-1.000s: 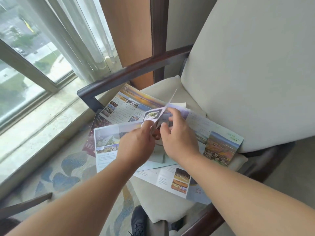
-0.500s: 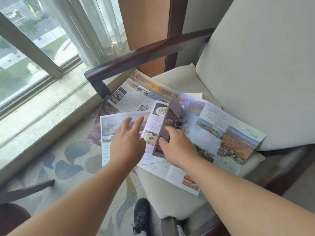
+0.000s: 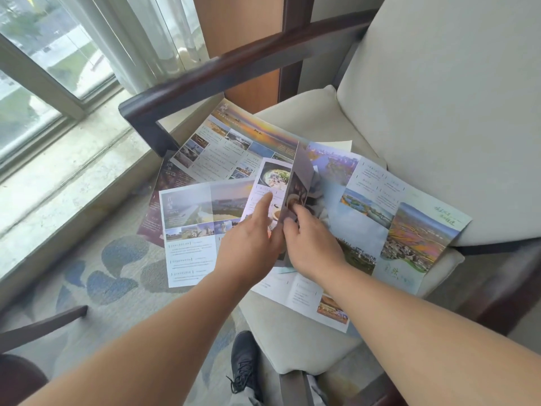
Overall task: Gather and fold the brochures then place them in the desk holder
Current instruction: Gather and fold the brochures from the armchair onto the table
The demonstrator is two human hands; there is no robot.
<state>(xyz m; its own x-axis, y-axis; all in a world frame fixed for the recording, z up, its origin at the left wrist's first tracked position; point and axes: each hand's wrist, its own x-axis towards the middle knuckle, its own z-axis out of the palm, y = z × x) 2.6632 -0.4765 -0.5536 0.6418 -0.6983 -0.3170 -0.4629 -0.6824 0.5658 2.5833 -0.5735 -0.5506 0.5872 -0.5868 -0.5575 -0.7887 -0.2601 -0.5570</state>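
Observation:
Several unfolded brochures lie overlapping on the chair seat. A small food brochure stands half folded in the middle of them, one panel flat and one raised. My left hand presses its flat left panel with straight fingers. My right hand pinches the raised right panel near the fold. A large landscape brochure spreads to the right, a sunset one lies at the back, and a river-view one hangs over the seat's left edge. No desk holder is in view.
The beige chair seat has a dark wooden armrest along the back left and a tall cushion back on the right. A window sill and patterned carpet lie to the left. My black shoe is below.
The small brochure came down from the air onto the pile. My left hand let go, opened, and now presses its left panel, while my right hand holds the raised panel.

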